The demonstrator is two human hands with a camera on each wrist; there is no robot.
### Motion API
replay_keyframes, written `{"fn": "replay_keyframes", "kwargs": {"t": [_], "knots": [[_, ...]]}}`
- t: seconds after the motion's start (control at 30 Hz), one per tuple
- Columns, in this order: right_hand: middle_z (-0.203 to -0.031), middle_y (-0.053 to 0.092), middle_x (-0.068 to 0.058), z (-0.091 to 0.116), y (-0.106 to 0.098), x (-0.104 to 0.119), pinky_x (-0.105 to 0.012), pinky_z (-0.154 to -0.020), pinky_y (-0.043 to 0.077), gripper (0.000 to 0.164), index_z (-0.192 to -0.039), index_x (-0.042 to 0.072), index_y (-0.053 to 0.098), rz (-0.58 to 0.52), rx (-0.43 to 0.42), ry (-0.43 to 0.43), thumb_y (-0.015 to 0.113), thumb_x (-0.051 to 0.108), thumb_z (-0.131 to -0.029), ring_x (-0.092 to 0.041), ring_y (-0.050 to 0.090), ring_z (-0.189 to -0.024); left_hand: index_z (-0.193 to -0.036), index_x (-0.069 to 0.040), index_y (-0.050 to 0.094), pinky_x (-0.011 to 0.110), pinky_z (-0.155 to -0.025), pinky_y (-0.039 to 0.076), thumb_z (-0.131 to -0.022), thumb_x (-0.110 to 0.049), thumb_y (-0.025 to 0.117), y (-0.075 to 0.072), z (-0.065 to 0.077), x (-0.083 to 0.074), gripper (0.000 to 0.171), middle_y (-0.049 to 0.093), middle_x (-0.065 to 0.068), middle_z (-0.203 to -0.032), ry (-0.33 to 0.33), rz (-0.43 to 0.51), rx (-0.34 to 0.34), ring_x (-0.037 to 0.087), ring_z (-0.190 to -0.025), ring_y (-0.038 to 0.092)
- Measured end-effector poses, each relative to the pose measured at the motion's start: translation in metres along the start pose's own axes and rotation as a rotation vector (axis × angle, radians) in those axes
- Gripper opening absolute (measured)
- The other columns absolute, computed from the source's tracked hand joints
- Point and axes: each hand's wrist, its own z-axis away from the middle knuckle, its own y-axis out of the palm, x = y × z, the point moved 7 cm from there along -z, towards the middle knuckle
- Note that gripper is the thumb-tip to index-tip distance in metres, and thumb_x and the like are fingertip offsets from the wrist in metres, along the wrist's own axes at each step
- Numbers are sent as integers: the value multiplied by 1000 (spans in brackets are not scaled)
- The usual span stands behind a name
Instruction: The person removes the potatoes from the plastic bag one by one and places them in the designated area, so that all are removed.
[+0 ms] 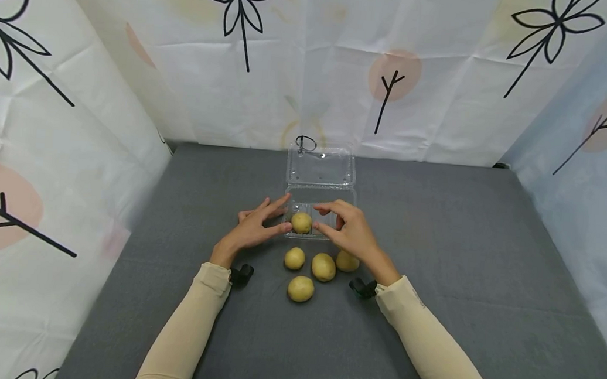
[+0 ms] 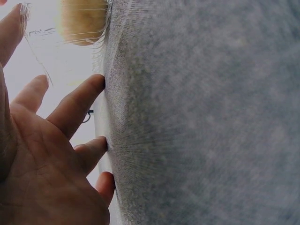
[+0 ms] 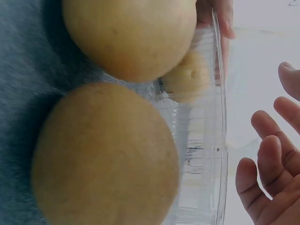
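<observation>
A clear plastic clamshell box [image 1: 321, 168] stands with its lid raised away from me. One round yellow potato [image 1: 301, 223] sits in its near left part, also seen through the wall in the right wrist view [image 3: 187, 77]. My left hand [image 1: 252, 228] is at the box's left side, fingers spread, thumb tip by the near left corner. In the left wrist view, that hand [image 2: 51, 159] has several fingertips low, at the table surface. My right hand [image 1: 351, 225] hovers over the box's right part, fingers loosely bent, nothing between them.
Several loose potatoes lie on the grey table [image 1: 463, 253] in front of the box: one at left [image 1: 294, 258], a larger one [image 1: 323, 267], one under the right wrist [image 1: 348, 261] and one nearest me [image 1: 300, 289]. Patterned white curtains [image 1: 334, 51] surround the table.
</observation>
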Motion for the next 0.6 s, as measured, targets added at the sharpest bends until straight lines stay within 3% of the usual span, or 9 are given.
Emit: {"fn": "replay_keyframes", "kwargs": {"t": [0.2,0.37,0.6], "knots": [[-107,73,-10,-8,-1,-9,-25,-57,40,33,-123,12,74,3,-8,48,80,17,-91,-11,43,-57,-158,-54,16,56,-105,13,-95,-65,60,0,0,-2,78,50,-2,-157,2,9,5,28,-161,2],[-115,71,-15,-12,3,-14,-28,-59,41,34,-126,12,72,-8,45,94,77,22,-93,-13,45,-60,-158,-54,16,55,-103,13,-94,-66,59,0,0,-2,78,50,-3,-157,-1,8,5,28,-161,2],[-116,70,-18,-18,15,-21,-28,-61,41,37,-126,7,71,-12,86,79,78,21,-92,-13,46,-63,-159,-53,15,58,-107,11,-96,-65,58,2,-1,-2,77,48,-2,-158,-3,9,19,28,-161,0]]}}
